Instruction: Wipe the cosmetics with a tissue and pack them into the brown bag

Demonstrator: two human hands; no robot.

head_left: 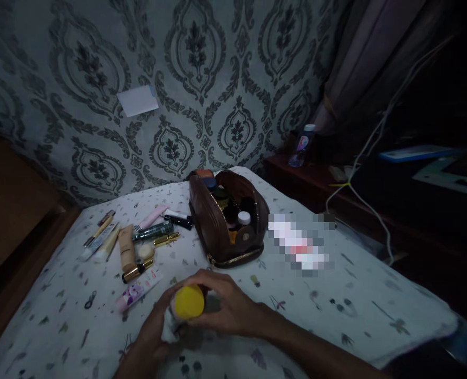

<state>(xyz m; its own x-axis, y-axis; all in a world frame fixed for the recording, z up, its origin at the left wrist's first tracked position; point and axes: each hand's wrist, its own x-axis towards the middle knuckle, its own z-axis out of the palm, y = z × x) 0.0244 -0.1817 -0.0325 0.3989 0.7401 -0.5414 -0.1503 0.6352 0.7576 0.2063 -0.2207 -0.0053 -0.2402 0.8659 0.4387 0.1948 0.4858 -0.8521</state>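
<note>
Both hands meet around a container with a yellow lid point(189, 302) near the bottom centre. My left hand point(151, 327) is closed round its left side, with a whitish cloth or tissue point(169, 325) against the palm. On the other side, the thumb and fingers of my right hand point(227, 304) grip the container near the lid. Beyond the hands stands an open brown zip bag point(206, 218), with a white-capped item point(244, 217) and other containers inside. To its left lie a beige tube point(126, 248), a dark green tube point(153, 231) and a purple-and-white tube point(136, 291).
Several other tubes and gold-coloured items point(166, 239) lie on the patterned sheet point(292, 316). A pixelated patch covers something right of the bag. At the back right, a bottle point(301, 147) stands on a dark red ledge point(282, 167), near a white cable point(375, 221).
</note>
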